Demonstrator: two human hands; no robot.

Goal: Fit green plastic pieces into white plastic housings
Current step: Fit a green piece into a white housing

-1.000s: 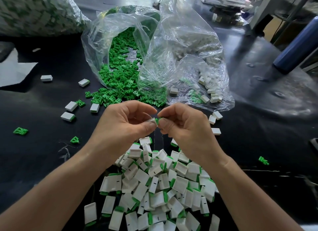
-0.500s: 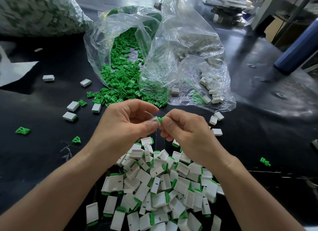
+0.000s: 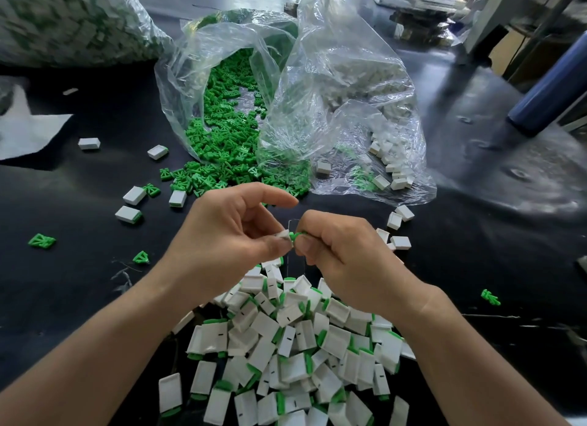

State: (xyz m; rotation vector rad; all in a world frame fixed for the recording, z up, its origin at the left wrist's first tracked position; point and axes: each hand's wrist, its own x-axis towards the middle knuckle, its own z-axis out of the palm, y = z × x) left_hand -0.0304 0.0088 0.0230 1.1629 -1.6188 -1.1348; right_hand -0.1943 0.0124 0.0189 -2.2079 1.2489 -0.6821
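Green plastic piece: pinched at the right hand's fingertips, held above the table, its end meeting the mouth of a white housing.
White housing: pinched by the left hand, mostly hidden by the fingers, touching the green piece; how far the piece sits inside cannot be told.
Left hand: thumb and middle fingers closed on the housing; forefinger raised and curved above it, touching nothing.
Right hand: thumb and forefinger clamped on the green piece, remaining fingers curled into the palm.
Finished pile: white housings with green ends showing, heaped on the table beneath both wrists.
Green bag: clear plastic, lying open beyond the hands, green pieces spilling from its mouth onto the table.
White bag: clear plastic, beside the green bag to the right, white housings inside.
Table: black surface, with stray housings and green pieces scattered left and right of the hands.
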